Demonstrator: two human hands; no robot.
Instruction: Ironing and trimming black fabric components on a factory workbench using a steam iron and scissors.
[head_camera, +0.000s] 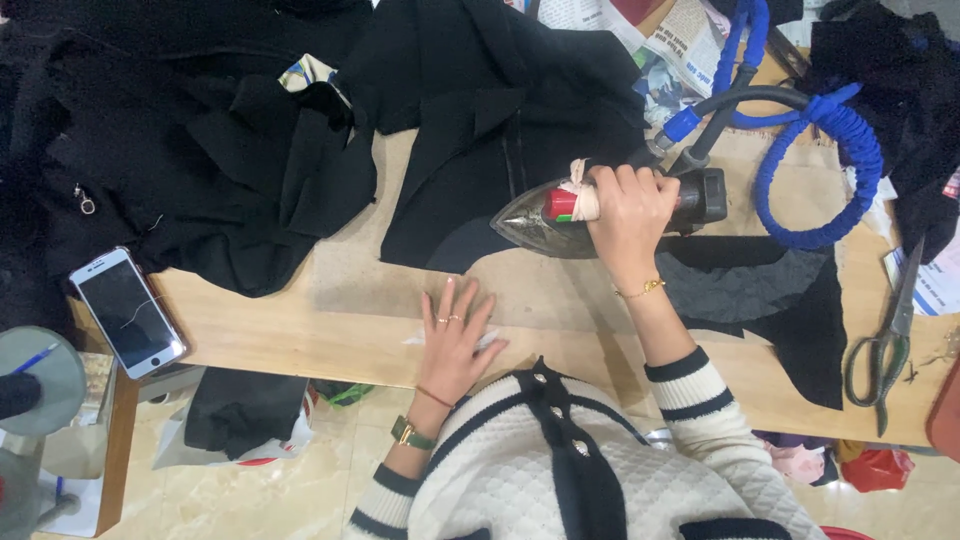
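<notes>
Left hand (455, 335): fingers spread and flat, gripping nothing, pressing a small white piece (485, 340) onto the wooden table (300, 325) near its front edge; this likely keeps the piece from shifting. Right hand (630, 215): fingers closed around the handle of the steam iron (565, 212), a grip that steers it. The iron sits further in, tip pointing left, on black fabric (480, 110). It has a silvery soleplate, a red body and cloth wrapping. A blue-wrapped hose (845, 145) trails behind it.
</notes>
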